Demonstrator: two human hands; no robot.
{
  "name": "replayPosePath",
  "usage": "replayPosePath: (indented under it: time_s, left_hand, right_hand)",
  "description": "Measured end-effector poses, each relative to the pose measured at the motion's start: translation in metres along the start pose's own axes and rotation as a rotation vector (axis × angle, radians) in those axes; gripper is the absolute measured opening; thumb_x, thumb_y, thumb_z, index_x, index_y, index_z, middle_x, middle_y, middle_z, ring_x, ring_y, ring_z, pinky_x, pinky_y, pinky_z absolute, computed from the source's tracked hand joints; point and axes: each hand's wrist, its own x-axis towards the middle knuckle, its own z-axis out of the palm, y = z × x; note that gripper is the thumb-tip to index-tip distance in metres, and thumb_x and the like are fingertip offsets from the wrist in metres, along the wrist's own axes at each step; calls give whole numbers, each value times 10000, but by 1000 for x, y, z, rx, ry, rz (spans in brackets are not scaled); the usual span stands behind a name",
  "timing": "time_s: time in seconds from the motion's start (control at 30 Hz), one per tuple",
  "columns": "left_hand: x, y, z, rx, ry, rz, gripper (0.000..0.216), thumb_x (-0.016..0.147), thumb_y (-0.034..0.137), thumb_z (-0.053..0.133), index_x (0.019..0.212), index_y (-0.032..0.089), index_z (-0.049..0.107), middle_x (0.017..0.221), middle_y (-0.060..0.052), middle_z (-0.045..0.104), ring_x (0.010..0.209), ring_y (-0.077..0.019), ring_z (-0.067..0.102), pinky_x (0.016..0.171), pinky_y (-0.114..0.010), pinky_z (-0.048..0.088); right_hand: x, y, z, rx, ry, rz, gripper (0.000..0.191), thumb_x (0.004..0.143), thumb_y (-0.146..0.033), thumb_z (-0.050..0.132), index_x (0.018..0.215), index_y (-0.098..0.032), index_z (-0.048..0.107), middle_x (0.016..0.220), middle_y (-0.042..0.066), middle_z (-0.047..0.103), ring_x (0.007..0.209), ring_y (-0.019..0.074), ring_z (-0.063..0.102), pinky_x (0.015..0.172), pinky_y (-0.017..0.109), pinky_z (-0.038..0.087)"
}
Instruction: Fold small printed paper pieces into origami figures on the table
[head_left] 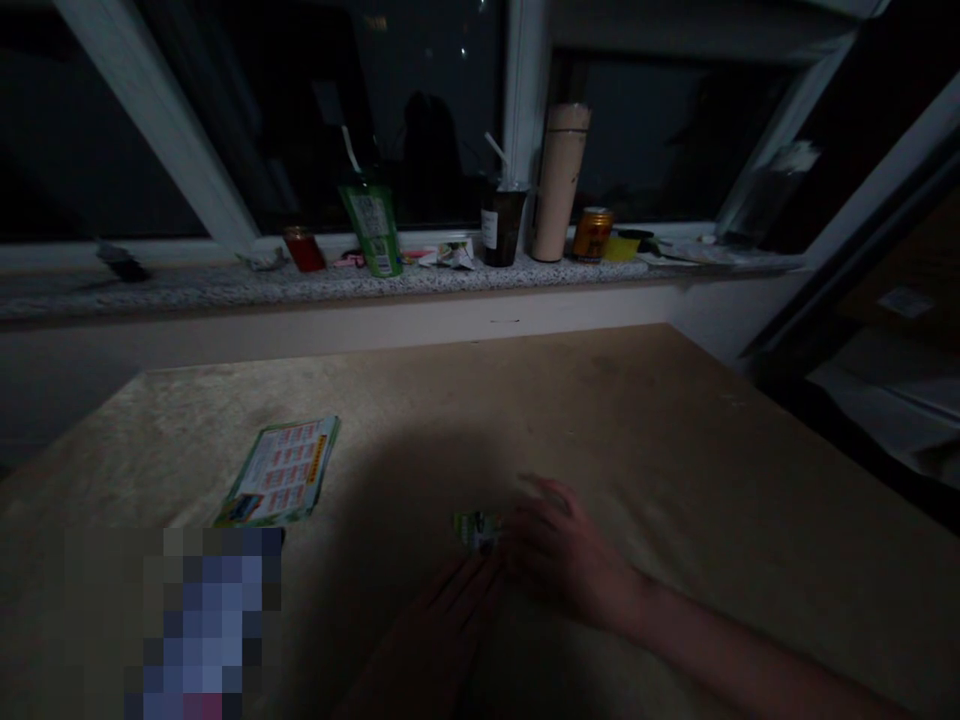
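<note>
A small green printed packet or card point(472, 524) lies on the tan table, in the shadow in front of me. Its print is too dark and blurred to read. My left hand point(454, 605) comes up from the bottom edge, fingers stretched out flat, with the tips at the near edge of the green piece. From the right reaches my right hand point(555, 550), fingers loosely bent and apart, covering the piece's right end. Whether its fingertips press on it is hidden. To the left lies a green-bordered printed sheet point(281, 470) with rows of red text.
The tan tabletop point(600, 400) meets a wall below a speckled stone sill point(255, 290). On the sill stand a green drink pouch point(373, 230), a dark cup with straw point(502, 228), a pink flask point(559, 185), an orange can point(592, 235) and a red jar point(304, 250). A pixelated patch covers the lower left.
</note>
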Motion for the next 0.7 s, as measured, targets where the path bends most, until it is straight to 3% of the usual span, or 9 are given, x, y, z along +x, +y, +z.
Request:
replayPosePath:
  time_s: [0.1, 0.17, 0.33, 0.57, 0.7]
  left_hand:
    - [-1, -2, 1, 28, 56, 22, 732, 845, 295, 555, 1479, 190, 204, 1498, -93, 283, 1352, -273, 297, 1090, -436, 295]
    - [-2, -3, 2, 34, 82, 38, 744, 847, 324, 566, 1480, 183, 199, 1496, -89, 293, 1344, -271, 316, 1093, -422, 299]
    - [-1, -3, 2, 41, 81, 30, 756, 860, 440, 568, 1474, 166, 220, 1488, -102, 307, 1336, -279, 332, 1094, -414, 299]
    - [1, -2, 5, 60, 11, 2, 667, 888, 298, 492, 1479, 200, 197, 1509, -69, 262, 1361, -250, 283, 1090, -424, 301]
    - [2, -2, 4, 50, 23, 8, 687, 878, 263, 489, 1484, 190, 172, 1509, -80, 266, 1362, -252, 280, 1095, -433, 287]
  right_hand:
    - [-14, -14, -2, -26, -10, -24, 290, 922, -234, 496, 1202, -206, 567, 1123, 45, 665, 1174, 218, 516, 1149, 484, 172]
    - [-20, -20, -4, -4, -72, 22, 363, 919, -230, 485, 1278, -185, 519, 1233, 67, 614, 1220, 206, 491, 1141, 429, 249]
    - [-20, -24, -12, 75, -126, 78, 485, 870, -316, 566, 1315, -138, 494, 1315, 99, 556, 1244, 220, 481, 1125, 397, 308]
    - [-21, -21, -12, 63, -146, 71, 449, 877, -272, 545, 1313, -177, 495, 1309, 78, 565, 1246, 231, 480, 1140, 463, 250]
    - [-24, -23, -6, 56, -65, 84, 366, 870, -258, 558, 1225, -172, 572, 1227, 87, 616, 1184, 237, 524, 1079, 420, 351]
